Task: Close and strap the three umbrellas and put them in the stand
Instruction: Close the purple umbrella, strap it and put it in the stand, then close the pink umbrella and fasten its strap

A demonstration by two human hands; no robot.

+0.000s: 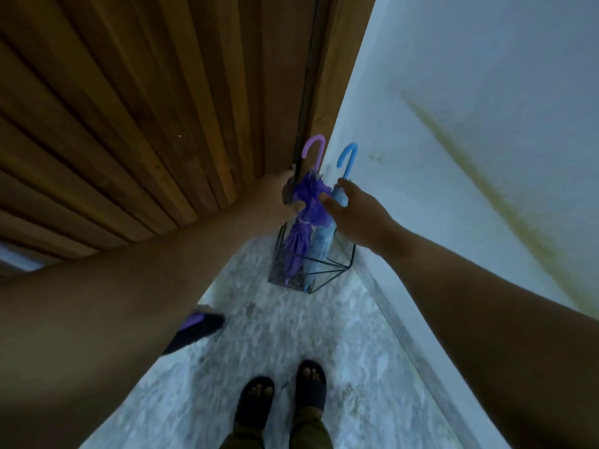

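A black wire stand [341, 271] sits on the floor in the corner between the wooden door and the white wall. Two folded umbrellas stand upright in it. The purple umbrella [299, 241] has a lilac hook handle [313, 147]. My left hand [281, 193] is closed around its upper folds. The light blue umbrella [321, 244], with a blue hook handle [347, 157], stands right of it. My right hand [355, 212] grips its upper part, thumb between the two umbrellas. A dark object with a purple stripe [198, 328] lies on the floor, mostly hidden by my left forearm.
The slatted wooden door [146, 108] fills the left, the white wall [470, 124] the right. My feet in black sandals [282, 400] stand on the speckled pale floor [275, 325], a step back from the stand.
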